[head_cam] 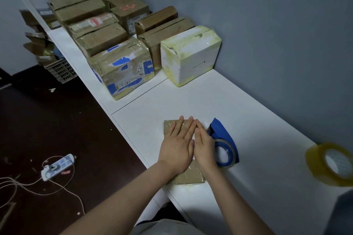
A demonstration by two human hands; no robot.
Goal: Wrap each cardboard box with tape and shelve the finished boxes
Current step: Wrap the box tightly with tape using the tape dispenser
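Our left hand (175, 145) lay flat on the small cardboard box (192, 176), palm down, fingers straight and close together. Our right hand (204, 148) lay beside it in the same way, angled inward so that the fingertips of both hands met over the far half of the box. Neither hand gripped anything: both were open and pressing. The forearms reached forward from the lower edge of the view with the wrists low, the left one crossing the front edge of the bench.

The box lay flat on the white bench (257, 112), close to that front edge. A glossy film of clear tape showed at its far left corner and at its near end. We judged the step in hand to be smoothing the tape down on this box. The wrap looked nearly done on the faces we could see, though the underside was hidden. The next move would call either for another pass of tape or for a pinch at both ends of the box to lift it off toward a shelf.

The blue tape dispenser (223, 139) stood just beside the right hand, on the wall side; whether they touched we could not tell. A loose roll of yellowish tape (332, 164) sat well apart near the right end, blurred. Taped boxes (122, 68) crowded the far end of the bench, a white box (191, 55) nearest us.
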